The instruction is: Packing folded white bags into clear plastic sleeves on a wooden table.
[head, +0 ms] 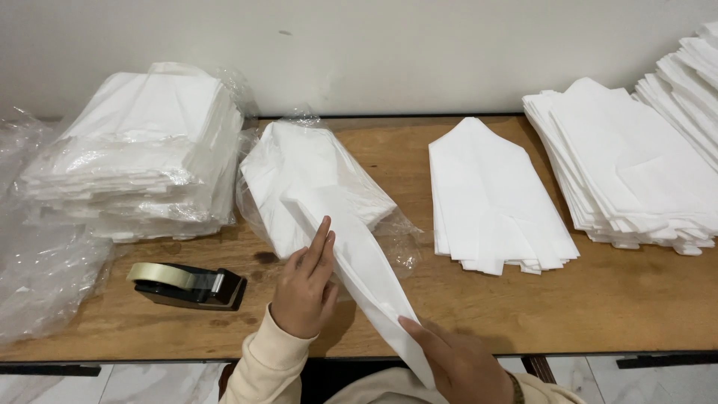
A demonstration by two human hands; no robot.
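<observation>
Left hand flat, fingers together, pressing on a folded white napkin. Right hand pinching the near end of that napkin between thumb and fingers. Napkin stretched from the front table edge up onto an opened plastic-wrapped napkin pack at the middle of the wooden table. Black tape dispenser just left of the left hand. Wrapped napkin bundle far left, folded stack to the right, bigger piles beyond.
</observation>
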